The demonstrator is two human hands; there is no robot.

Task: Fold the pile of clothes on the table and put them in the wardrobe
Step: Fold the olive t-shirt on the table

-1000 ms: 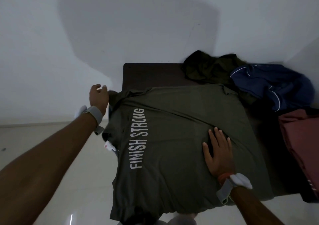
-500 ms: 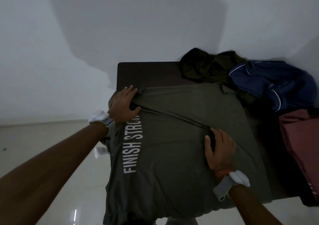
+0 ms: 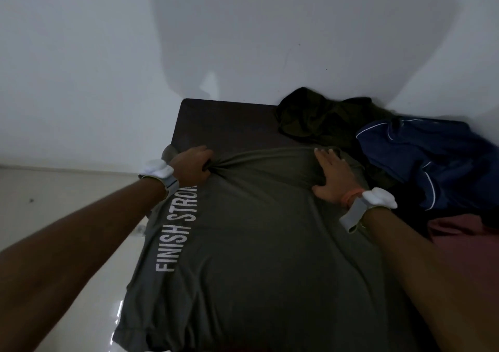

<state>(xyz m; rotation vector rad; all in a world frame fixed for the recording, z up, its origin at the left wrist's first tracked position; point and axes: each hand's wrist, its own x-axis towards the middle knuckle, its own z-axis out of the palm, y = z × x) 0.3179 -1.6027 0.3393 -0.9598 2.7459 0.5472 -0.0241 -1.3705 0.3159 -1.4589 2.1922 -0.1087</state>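
An olive-grey t-shirt (image 3: pixel 264 243) printed "FINISH STRONG" lies spread over the dark table (image 3: pixel 224 124), its left side hanging past the table's edge. My left hand (image 3: pixel 193 166) grips a bunch of the shirt's cloth at its far left corner, fingers curled into the fabric. My right hand (image 3: pixel 333 174) lies flat on the shirt's far right part, fingers straight and pressing the cloth down. Both wrists wear white bands.
Unfolded clothes sit at the table's far right: a dark green garment (image 3: pixel 318 119), a navy one with white piping (image 3: pixel 429 157) and a maroon one (image 3: pixel 464 238) nearer me. A white wall stands behind the table; pale tiled floor (image 3: pixel 67 197) lies to the left.
My left hand came in from beyond the table's edge and took hold of the shirt's far left corner. My right hand slid from the shirt's middle up to its far right part.
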